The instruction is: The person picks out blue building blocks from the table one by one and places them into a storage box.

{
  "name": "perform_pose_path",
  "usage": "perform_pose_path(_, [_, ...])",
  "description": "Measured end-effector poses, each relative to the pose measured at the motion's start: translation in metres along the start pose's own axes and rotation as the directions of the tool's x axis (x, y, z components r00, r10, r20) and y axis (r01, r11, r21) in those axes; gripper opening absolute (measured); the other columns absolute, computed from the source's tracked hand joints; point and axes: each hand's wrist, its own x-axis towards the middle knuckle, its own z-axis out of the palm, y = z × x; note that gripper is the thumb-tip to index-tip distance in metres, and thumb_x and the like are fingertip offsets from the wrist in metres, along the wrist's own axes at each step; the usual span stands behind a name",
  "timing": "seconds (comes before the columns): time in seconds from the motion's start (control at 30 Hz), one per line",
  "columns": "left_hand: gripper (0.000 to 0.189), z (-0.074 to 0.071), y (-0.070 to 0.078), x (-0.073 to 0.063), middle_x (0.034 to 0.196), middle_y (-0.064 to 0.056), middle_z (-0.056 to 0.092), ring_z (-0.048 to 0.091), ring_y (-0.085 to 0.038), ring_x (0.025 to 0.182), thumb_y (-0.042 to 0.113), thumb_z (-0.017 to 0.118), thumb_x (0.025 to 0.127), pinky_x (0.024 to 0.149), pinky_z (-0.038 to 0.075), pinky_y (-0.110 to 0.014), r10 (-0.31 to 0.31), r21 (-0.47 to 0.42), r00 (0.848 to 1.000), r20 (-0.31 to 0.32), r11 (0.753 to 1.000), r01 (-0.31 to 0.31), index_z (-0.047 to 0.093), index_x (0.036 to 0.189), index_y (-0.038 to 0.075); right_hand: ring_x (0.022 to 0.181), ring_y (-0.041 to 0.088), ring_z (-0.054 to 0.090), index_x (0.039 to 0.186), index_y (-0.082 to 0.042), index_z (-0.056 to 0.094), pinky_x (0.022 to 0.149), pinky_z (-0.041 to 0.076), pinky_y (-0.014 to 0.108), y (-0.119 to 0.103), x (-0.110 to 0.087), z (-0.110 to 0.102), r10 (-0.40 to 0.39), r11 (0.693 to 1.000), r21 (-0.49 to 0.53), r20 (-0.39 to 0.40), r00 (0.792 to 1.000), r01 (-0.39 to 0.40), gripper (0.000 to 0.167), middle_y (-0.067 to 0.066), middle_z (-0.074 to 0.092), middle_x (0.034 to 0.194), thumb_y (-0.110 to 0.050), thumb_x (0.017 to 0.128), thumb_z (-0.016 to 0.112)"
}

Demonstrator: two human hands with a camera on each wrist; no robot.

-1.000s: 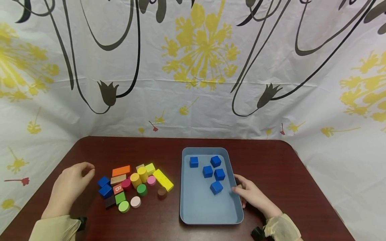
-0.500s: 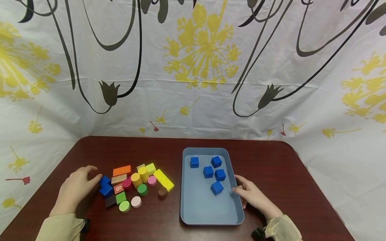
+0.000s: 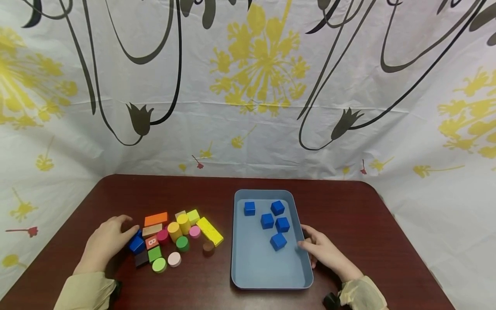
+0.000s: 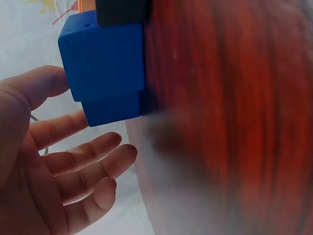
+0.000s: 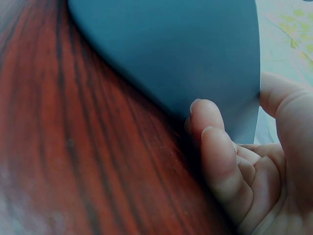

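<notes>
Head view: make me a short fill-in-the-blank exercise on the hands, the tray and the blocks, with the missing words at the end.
The tray holds ____ blue cubes.
The right hand grips the tray by its ____ side, as this view shows it.
The blocks nearest the left hand are ____ in colour.
The long block lying closest to the tray is ____.

Missing words: five; right; blue; yellow.

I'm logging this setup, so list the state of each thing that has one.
Tray: upright, partly filled.
Five blue cubes: in the tray, unstacked.
Two blue cubes: outside the tray, one partly covered.
Other blocks: outside, grouped.
Left hand: at those two cubes, grip unclear.
Right hand: gripping the tray.
Cloth: hanging, creased.
</notes>
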Motion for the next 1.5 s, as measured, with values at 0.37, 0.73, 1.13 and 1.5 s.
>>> perform_pose_path(0.37, [0.039, 0.0008, 0.0024, 0.0035, 0.107, -0.03, 0.062, 0.058, -0.047, 0.096, 0.027, 0.063, 0.091, 0.078, 0.047, -0.061, 0.006, -0.017, 0.999, 0.044, 1.0, -0.005, 0.063, 0.109, -0.008, 0.039, 0.016, 0.051, 0.148, 0.007, 0.019, 0.041, 0.049, 0.04, -0.0014, -0.0003, -0.0002, -0.008, 1.0, 0.0, 0.007, 1.0, 0.008, 0.067, 0.015, 0.068, 0.076, -0.015, 0.097, 0.056])
perform_pose_path(0.73, [0.027, 0.0017, 0.0026, 0.0034, 0.099, -0.025, 0.065, 0.061, -0.037, 0.085, 0.019, 0.059, 0.091, 0.077, 0.048, -0.057, 0.011, -0.063, 0.999, 0.045, 0.998, -0.008, 0.066, 0.101, -0.005, 0.039, 0.017, 0.051, 0.148, 0.007, 0.021, 0.04, 0.049, 0.039, -0.0025, -0.0003, 0.0003, -0.009, 1.0, -0.003, 0.001, 1.0, 0.009, 0.066, 0.015, 0.067, 0.075, -0.014, 0.097, 0.056])
perform_pose_path(1.13, [0.019, 0.0041, 0.0022, 0.0037, 0.09, -0.016, 0.066, 0.058, -0.026, 0.076, 0.015, 0.056, 0.093, 0.073, 0.05, -0.051, 0.011, -0.078, 0.997, 0.075, 0.997, -0.005, 0.067, 0.095, 0.0, 0.039, 0.017, 0.051, 0.149, 0.007, 0.02, 0.041, 0.049, 0.039, -0.0007, -0.0001, 0.0003, 0.006, 1.0, 0.004, 0.002, 1.0, -0.006, 0.066, 0.015, 0.066, 0.073, -0.015, 0.097, 0.055])
perform_pose_path(1.5, [0.029, 0.0028, 0.0058, 0.0036, 0.082, -0.01, 0.063, 0.054, -0.022, 0.071, 0.023, 0.058, 0.095, 0.067, 0.05, -0.042, -0.048, -0.098, 0.992, 0.121, 0.993, 0.06, 0.065, 0.098, -0.005, 0.039, 0.016, 0.051, 0.148, 0.007, 0.02, 0.041, 0.049, 0.038, -0.0009, -0.0001, 0.0003, 0.003, 1.0, 0.004, 0.001, 1.0, -0.003, 0.065, 0.015, 0.065, 0.071, -0.014, 0.097, 0.055])
